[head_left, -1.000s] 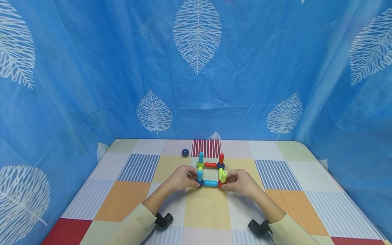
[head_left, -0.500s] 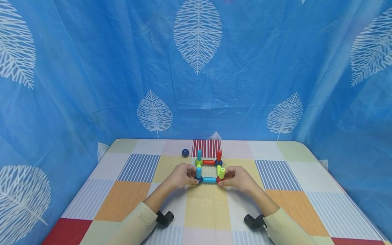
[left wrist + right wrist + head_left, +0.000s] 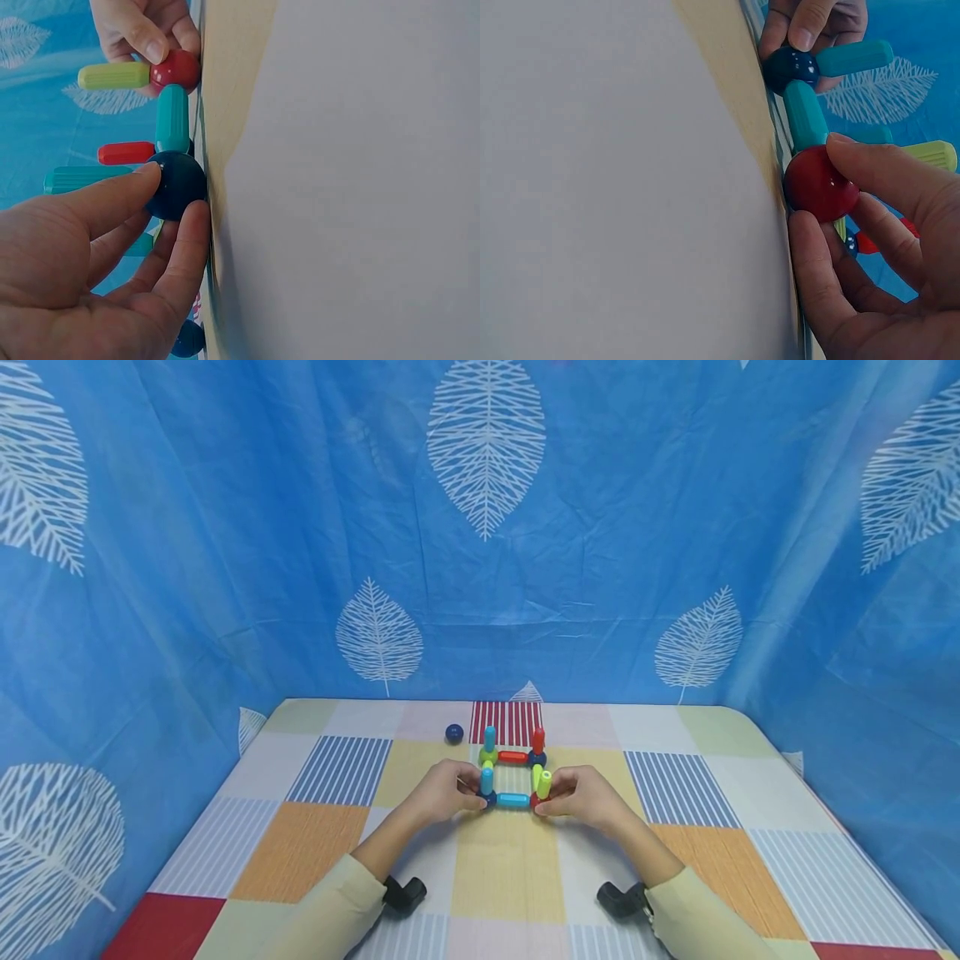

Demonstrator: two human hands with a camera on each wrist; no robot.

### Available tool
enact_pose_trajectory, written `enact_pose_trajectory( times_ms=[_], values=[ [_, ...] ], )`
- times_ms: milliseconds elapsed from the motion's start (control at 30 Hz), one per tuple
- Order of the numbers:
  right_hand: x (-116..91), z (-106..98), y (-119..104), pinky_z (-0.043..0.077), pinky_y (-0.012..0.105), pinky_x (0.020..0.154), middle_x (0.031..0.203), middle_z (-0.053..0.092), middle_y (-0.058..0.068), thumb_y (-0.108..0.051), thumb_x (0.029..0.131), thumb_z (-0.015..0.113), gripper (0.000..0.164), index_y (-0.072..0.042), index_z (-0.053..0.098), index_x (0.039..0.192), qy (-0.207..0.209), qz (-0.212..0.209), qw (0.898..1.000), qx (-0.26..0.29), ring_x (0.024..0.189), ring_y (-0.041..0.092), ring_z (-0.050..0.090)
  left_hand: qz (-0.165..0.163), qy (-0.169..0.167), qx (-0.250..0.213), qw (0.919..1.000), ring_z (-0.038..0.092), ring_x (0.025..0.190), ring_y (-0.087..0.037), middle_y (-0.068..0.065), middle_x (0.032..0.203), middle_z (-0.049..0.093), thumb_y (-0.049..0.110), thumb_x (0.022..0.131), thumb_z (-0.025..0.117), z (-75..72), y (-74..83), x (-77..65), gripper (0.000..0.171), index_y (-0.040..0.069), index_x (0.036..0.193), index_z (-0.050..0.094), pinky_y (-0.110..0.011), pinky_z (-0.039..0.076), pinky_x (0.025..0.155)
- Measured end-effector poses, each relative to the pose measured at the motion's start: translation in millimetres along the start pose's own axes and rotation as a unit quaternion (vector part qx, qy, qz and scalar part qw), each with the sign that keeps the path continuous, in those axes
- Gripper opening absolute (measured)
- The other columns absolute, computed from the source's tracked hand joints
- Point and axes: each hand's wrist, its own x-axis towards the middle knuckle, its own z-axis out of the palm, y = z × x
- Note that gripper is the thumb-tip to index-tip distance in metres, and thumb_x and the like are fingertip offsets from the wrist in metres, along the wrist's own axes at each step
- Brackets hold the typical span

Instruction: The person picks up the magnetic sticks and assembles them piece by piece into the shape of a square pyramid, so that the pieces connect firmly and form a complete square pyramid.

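Note:
A square frame of coloured rods and balls stands on the table, with a short rod upright at each corner. My left hand [image 3: 444, 793] pinches its near-left dark blue ball [image 3: 178, 187] between thumb and fingers. On the other side, my right hand [image 3: 588, 797] grips the near-right red ball [image 3: 819, 184] the same way. A light-blue rod [image 3: 513, 800] joins these two balls. At the back, a red rod [image 3: 513, 757] links a lime-green ball [image 3: 488, 757] to another dark blue ball [image 3: 537, 759]. Yellow-green side rods are partly hidden.
One loose dark blue ball [image 3: 454, 733] lies behind the frame to the left. The patchwork tablecloth [image 3: 510, 868] covers the table, and a blue curtain [image 3: 600, 527] with white leaves hangs behind and at both sides.
Both hands have shifted the frame slightly away from me and a little to the left. Over the last half second it has hardly moved. The loose ball stays in place.

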Motion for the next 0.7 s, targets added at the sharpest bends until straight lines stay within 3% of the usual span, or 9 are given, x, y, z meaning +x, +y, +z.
enact_pose_trajectory(
  times_ms=[333,567,700],
  values=[
    [-1.3,-0.6,-0.2,0.054,0.030,0.069,0.087,0.074,0.005,-0.014,0.078,0.089,0.023,-0.004,0.072,0.091,-0.003,-0.002,1.000,0.004,0.079,0.016,0.065,0.010,-0.002,-0.003,0.9999,0.063,0.088,-0.016,-0.003,0.096,0.070,0.009,0.085,0.082,-2.2,-1.7,-1.5,0.019,0.009,0.103,0.075,-0.031,0.056,0.078],
    [-2.0,-3.9,-1.7,0.058,0.026,0.076,0.092,0.075,0.007,-0.014,0.079,0.088,0.031,-0.003,0.075,0.104,0.053,-0.033,0.998,0.020,0.084,0.017,0.070,0.080,0.036,-0.041,0.9953,0.069,0.098,-0.017,-0.004,0.103,0.074,0.015,0.089,0.081,-3.2,-1.5,-1.9,0.024,0.009,0.111,0.074,-0.032,0.060,0.086],
    [2.4,-1.0,-3.4,0.059,0.022,0.076,0.095,0.077,0.011,-0.013,0.081,0.087,0.030,0.001,0.074,0.104,0.073,-0.051,0.995,0.042,0.085,0.016,0.073,0.076,0.049,-0.034,0.9953,0.069,0.094,-0.013,-0.001,0.101,0.075,0.017,0.091,0.079,0.1,2.9,1.5,0.022,0.010,0.112,0.075,-0.030,0.059,0.085]
  ],
)
